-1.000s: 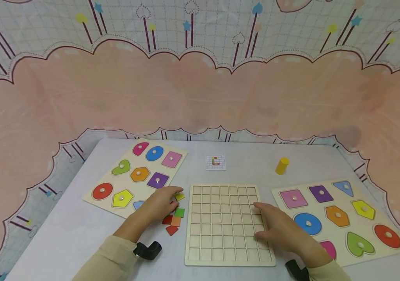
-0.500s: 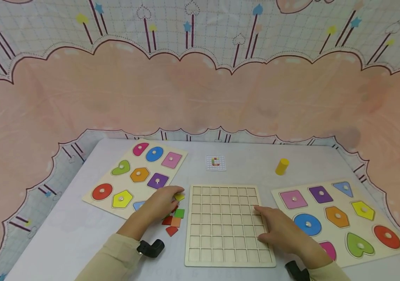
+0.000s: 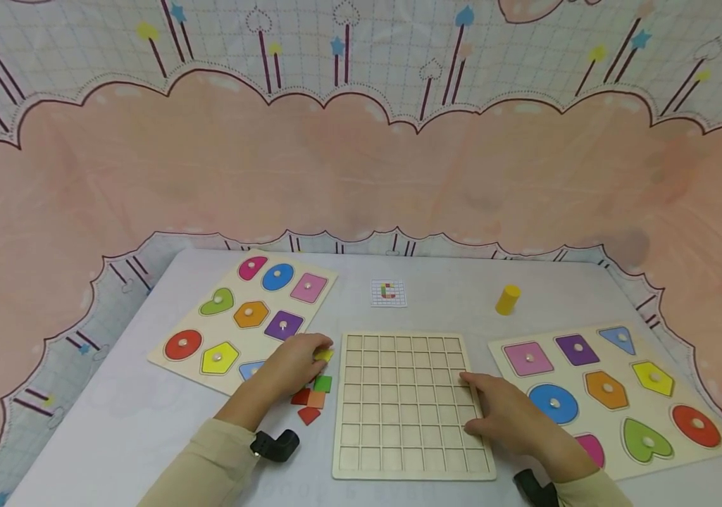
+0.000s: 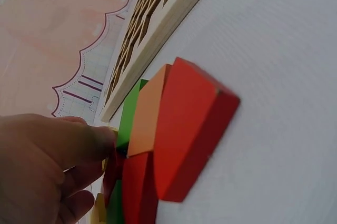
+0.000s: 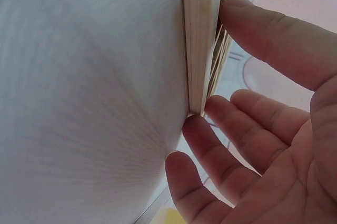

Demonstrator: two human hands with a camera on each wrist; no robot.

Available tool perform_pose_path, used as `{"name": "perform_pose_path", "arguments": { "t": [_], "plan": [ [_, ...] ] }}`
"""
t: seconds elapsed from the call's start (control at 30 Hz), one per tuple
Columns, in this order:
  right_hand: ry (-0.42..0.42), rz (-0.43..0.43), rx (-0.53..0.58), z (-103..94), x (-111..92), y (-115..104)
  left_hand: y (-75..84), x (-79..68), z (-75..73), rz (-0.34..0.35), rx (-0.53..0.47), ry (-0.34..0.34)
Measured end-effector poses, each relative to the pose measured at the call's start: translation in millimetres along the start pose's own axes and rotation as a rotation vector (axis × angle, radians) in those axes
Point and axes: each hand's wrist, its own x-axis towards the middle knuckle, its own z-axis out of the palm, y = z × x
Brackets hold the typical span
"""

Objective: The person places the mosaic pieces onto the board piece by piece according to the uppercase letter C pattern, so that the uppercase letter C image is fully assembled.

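Observation:
In the head view my left hand (image 3: 291,366) reaches over a small pile of coloured blocks, left of the wooden grid board (image 3: 420,405). Its thumb and forefinger pinch a yellow block (image 3: 325,355), partly hidden by the fingers. Beside it lie a green block (image 3: 322,383), an orange block (image 3: 315,400) and red blocks (image 3: 308,415). The left wrist view shows another red block (image 4: 189,124) in front, close to the camera. My right hand (image 3: 509,412) rests at the board's right edge, fingers relaxed. In the right wrist view its thumb (image 5: 279,37) touches the board's rim.
Shape-puzzle boards with knobbed pieces lie on both sides: the left puzzle board (image 3: 192,313) and the right puzzle board (image 3: 633,458). A small pattern card (image 3: 389,293) is behind the grid board. A yellow cylinder (image 3: 508,300) stands at the back right.
My left thumb and forefinger have closed in on the yellow block. My right thumb has shifted slightly outward along the board's edge. The grid board and puzzle boards stay in place.

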Motion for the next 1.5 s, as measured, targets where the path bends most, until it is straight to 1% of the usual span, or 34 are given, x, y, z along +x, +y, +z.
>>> {"name": "perform_pose_path", "arguments": {
  "t": [0.17,0.4,0.73,0.83,0.97,1.13,1.33,1.5],
  "plan": [
    [-0.001,0.006,-0.004,0.1,1,-1,-0.3,-0.3,0.7,0.002,-0.015,-0.003],
    [0.0,0.015,-0.007,-0.4,1,-1,-0.8,0.8,2.9,0.008,-0.004,0.014],
    [0.005,0.008,0.014,-0.2,0,0,4.2,1.2,3.6,-0.008,-0.032,0.039],
    [0.005,0.003,0.015,-0.1,0,0,6.3,1.4,4.2,0.005,-0.027,0.053],
    [0.006,0.007,0.012,-0.8,0,-1,12.3,3.1,4.4,0.039,-0.029,0.069],
    [0.007,0.008,0.013,-1.3,-1,0,22.8,5.3,6.8,0.073,-0.058,0.072],
    [0.004,0.003,0.009,-1.3,0,1,34.9,8.0,15.0,0.095,-0.1,0.063],
    [0.003,0.009,0.01,-0.5,0,1,44.3,12.7,23.4,0.111,-0.091,0.049]
  ]
}}
